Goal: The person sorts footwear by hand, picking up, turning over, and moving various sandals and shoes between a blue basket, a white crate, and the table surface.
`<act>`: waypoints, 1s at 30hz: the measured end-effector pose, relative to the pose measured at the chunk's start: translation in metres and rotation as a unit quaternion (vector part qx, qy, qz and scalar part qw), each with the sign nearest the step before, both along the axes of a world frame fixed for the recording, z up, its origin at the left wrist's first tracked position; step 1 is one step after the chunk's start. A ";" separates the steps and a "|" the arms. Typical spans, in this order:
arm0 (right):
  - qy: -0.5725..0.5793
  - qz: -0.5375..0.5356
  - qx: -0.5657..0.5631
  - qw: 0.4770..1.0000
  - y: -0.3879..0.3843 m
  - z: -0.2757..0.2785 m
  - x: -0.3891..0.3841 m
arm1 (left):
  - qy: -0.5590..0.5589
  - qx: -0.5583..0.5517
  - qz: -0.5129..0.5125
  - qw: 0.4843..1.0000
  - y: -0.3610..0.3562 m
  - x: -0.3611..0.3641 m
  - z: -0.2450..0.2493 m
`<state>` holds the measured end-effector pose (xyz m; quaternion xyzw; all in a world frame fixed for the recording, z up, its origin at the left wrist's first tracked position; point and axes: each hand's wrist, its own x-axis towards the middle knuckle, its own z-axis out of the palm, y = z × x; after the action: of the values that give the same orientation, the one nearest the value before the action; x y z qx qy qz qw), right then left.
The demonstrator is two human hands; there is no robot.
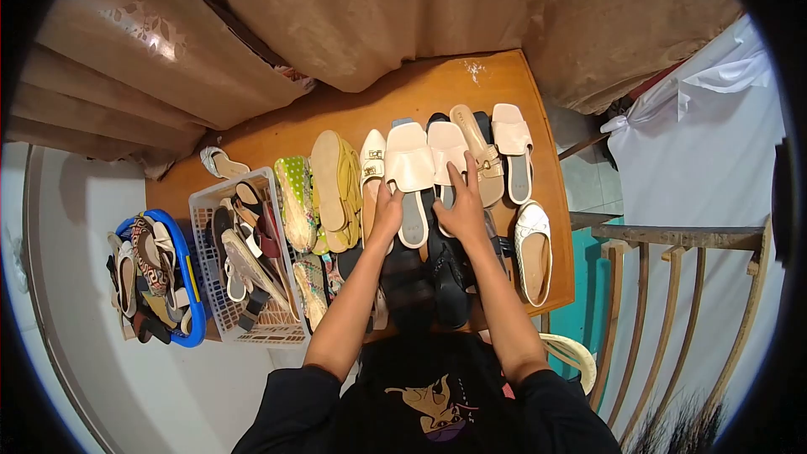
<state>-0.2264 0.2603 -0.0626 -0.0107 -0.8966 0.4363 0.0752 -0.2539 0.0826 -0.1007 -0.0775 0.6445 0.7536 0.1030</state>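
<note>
My left hand (387, 213) is closed on the side of a cream slide sandal (409, 156) with a broad strap and grey insole. My right hand (461, 205) grips a matching slide sandal (447, 142) beside it, fingers along its outer edge. Left of the pair lies a cream pointed shoe (373, 150) with a gold buckle. To the right are a tan buckled sandal (487, 170) and another cream slide (512, 136) with a grey insole. Black shoes (451, 286) lie below my hands, partly hidden by my forearms.
Yellow sandals (332, 181) and a green polka-dot shoe (294, 189) lie leftward on the wooden table (294, 122). A white basket (220, 273) and a blue basket (198, 311) hold several shoes. A white woven flat (532, 244) sits near the right edge, beside a wooden rack (672, 240).
</note>
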 end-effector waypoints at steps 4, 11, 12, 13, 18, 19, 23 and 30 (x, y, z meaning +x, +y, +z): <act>0.006 0.011 -0.021 1.000 0.005 -0.009 0.008 | 0.046 -0.109 -0.046 0.992 -0.006 0.004 -0.010; 0.018 -0.004 -0.056 0.998 0.014 -0.006 0.006 | 0.109 -0.199 0.001 0.974 0.004 0.012 0.016; 0.013 -0.004 -0.063 0.998 0.015 -0.005 0.006 | 0.092 -0.174 0.013 0.980 0.004 0.012 0.025; 0.011 -0.004 -0.063 0.998 0.016 -0.008 0.007 | 0.076 -0.150 0.026 0.985 0.003 0.012 0.030; 0.018 -0.007 -0.063 0.998 0.009 -0.012 0.008 | 0.144 -0.272 0.018 0.951 0.005 0.014 0.014; 0.017 -0.007 -0.062 0.998 0.005 -0.017 0.009 | 0.143 -0.271 0.019 0.952 0.011 0.015 0.015; 0.037 0.001 0.043 0.998 -0.001 -0.023 0.013 | 0.188 -0.435 0.016 0.880 0.011 0.017 0.011; 0.013 0.030 0.071 0.997 0.004 -0.022 0.012 | 0.152 -0.224 0.005 0.963 0.015 0.009 0.024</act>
<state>-0.2149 0.2645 -0.0844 0.0270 -0.9244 0.3732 0.0739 -0.2449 0.0981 -0.0771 0.0139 0.8045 0.5935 -0.0198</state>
